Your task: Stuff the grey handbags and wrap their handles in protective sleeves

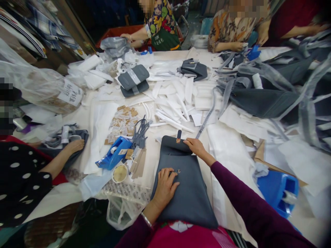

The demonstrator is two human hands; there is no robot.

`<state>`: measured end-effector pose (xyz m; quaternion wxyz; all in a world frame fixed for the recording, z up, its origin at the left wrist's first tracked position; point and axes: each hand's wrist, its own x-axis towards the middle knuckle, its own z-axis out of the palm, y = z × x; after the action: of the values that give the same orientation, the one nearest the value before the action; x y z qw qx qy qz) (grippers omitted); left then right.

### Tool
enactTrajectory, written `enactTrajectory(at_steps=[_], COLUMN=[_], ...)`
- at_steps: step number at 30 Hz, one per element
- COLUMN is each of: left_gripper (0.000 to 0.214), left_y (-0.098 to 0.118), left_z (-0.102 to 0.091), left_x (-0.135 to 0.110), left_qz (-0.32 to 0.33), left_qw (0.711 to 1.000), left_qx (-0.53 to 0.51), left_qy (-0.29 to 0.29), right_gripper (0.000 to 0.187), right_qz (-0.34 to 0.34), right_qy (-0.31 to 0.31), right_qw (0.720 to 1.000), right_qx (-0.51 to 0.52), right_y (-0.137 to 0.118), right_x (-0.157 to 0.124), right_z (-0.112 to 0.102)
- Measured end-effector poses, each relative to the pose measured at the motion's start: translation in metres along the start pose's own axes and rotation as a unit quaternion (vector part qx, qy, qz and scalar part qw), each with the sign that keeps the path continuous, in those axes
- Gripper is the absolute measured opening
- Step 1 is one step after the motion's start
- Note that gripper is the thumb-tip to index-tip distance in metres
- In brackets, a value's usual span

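Right hand (194, 146): fingers closed on the side edge of the flap (172, 146), just beside a gold-coloured clasp (178, 140). Left hand (165, 184): fingers spread and laid on the body of the dark grey bag (192, 193), gripping nothing, near a round metal fitting (179, 171). The bag lies on the counter (151, 151) directly before the wearer, its near end close to the wearer's body, the flap turned away from the body so that clasp and fitting stand apart. The step in hand is judged to be handling the flap while the body is steadied. Any next move with the flap would call for a firm left hand and a controlled right, with clasp and fitting kept in view. Left of the bag, well within reach, are grey cords (141, 133), cardboard strips (138, 163) and a blue tape dispenser (113, 153); beyond the bag, loose white strips (173, 103). Farther left, a co-worker's hand (76, 146) rests on grey material (82, 136).
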<state>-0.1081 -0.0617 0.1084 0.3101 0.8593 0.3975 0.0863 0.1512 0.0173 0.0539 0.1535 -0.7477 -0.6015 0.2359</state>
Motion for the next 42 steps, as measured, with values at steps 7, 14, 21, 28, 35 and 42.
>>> enactTrajectory(at_steps=[7,14,21,28,35,42], left_gripper=[0.052,0.034,0.033,0.038,0.043,0.029], left_y=[-0.042,-0.071,-0.084,-0.082,-0.075,-0.072], left_z=[-0.003,-0.002,0.012,0.017,0.0,-0.004], left_x=[0.009,0.019,0.028,0.034,0.073,0.087], left_qz=[-0.176,-0.227,-0.235,-0.23,-0.104,-0.087], left_qw=[0.975,0.965,0.934,0.945,0.993,0.995], left_qx=[0.023,-0.082,-0.243,-0.203,-0.055,-0.018], left_qy=[0.132,0.101,0.114,0.11,0.012,-0.039], right_gripper=[0.051,0.062,0.068,0.065,0.067,0.064], right_qz=[0.131,0.288,0.218,0.175,0.166,0.196], right_qy=[0.195,0.043,0.097,0.144,0.146,0.118], right_qw=[0.943,0.86,0.898,0.903,0.905,0.928], right_qx=[0.237,0.42,0.371,0.365,0.364,0.296], right_y=[0.009,-0.013,-0.02,-0.009,-0.013,-0.017], right_x=[-0.032,-0.137,-0.16,-0.168,-0.171,-0.164], right_z=[0.016,0.025,0.043,0.06,0.06,0.052])
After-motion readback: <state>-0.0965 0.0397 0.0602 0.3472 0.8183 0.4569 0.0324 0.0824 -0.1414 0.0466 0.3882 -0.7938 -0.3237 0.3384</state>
